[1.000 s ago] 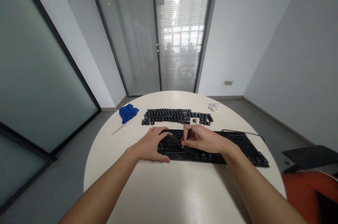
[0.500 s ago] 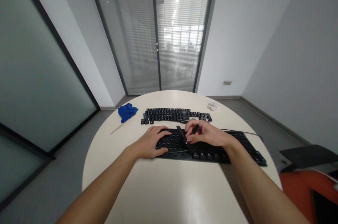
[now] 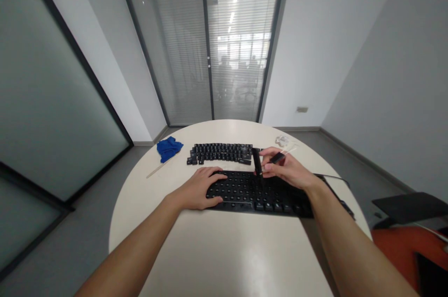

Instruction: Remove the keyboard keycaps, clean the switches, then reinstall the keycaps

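My left hand (image 3: 203,188) lies with fingers spread on the left end of a black keyboard (image 3: 241,189). Most key positions there are bare sockets, while several keycaps remain along the near edge to the right. Above the keyboard's middle, my right hand (image 3: 285,171) pinches a long black keycap (image 3: 257,160), shaped like a space bar and tilted steeply. A black-handled keycap puller (image 3: 277,158) with thin wire prongs also sits in that hand, prongs pointing up and right. Beyond the keyboard, loose black keycaps (image 3: 222,152) stand in rows; my right hand hides some at the right.
A blue cloth (image 3: 169,149) and a thin stick (image 3: 159,168) lie at the table's left. Some crumpled whitish material (image 3: 282,140) is at the far right. The keyboard cable (image 3: 334,177) runs along the right edge. A red-orange chair (image 3: 395,255) stands beside the round table (image 3: 217,250).
My right hand has moved right and slightly up, carrying the long keycap and the puller away from the keyboard's middle. My left hand stays in place.
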The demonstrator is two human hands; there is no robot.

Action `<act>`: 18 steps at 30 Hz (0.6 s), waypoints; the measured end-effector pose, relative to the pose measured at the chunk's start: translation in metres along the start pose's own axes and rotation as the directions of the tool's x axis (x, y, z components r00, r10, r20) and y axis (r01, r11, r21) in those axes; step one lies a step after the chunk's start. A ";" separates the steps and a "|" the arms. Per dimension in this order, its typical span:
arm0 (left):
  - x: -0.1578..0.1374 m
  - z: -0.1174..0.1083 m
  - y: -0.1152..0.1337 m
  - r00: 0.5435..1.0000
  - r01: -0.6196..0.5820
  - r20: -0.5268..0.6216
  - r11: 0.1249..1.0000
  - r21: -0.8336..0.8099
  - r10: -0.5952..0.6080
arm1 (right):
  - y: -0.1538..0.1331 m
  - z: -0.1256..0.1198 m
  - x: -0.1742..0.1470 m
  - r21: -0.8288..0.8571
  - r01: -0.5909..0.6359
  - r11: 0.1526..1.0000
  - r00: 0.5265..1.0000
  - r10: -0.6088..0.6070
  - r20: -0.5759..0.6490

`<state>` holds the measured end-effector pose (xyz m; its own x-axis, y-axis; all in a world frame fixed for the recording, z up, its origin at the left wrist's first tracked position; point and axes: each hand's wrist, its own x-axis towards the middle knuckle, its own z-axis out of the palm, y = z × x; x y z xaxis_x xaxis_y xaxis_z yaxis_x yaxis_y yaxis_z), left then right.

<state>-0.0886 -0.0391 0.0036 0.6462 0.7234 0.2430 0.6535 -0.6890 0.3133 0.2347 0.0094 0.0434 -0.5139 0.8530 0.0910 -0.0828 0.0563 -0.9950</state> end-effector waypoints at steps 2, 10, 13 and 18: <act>0.000 0.000 0.000 1.000 0.003 0.002 1.000 0.000 -0.003 | 0.001 0.005 0.002 -0.049 -0.034 0.998 0.998 0.037 0.054; -0.001 0.001 -0.009 1.000 0.024 0.010 0.997 -0.068 -0.023 | 0.001 0.014 0.006 -0.165 -0.098 0.981 0.977 0.126 0.171; -0.002 0.002 -0.013 0.999 0.035 0.027 0.997 -0.067 -0.033 | 0.003 0.015 0.006 -0.193 -0.090 0.977 0.976 0.125 0.177; 0.000 0.000 -0.004 0.999 0.032 -0.020 0.998 -0.062 -0.033 | 0.007 0.016 0.009 -0.271 -0.073 0.960 0.979 0.120 0.162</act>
<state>-0.0916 -0.0366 0.0026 0.6164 0.7466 0.2503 0.6481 -0.6616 0.3771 0.2156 0.0086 0.0378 -0.6519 0.7579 -0.0234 0.1890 0.1325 -0.9730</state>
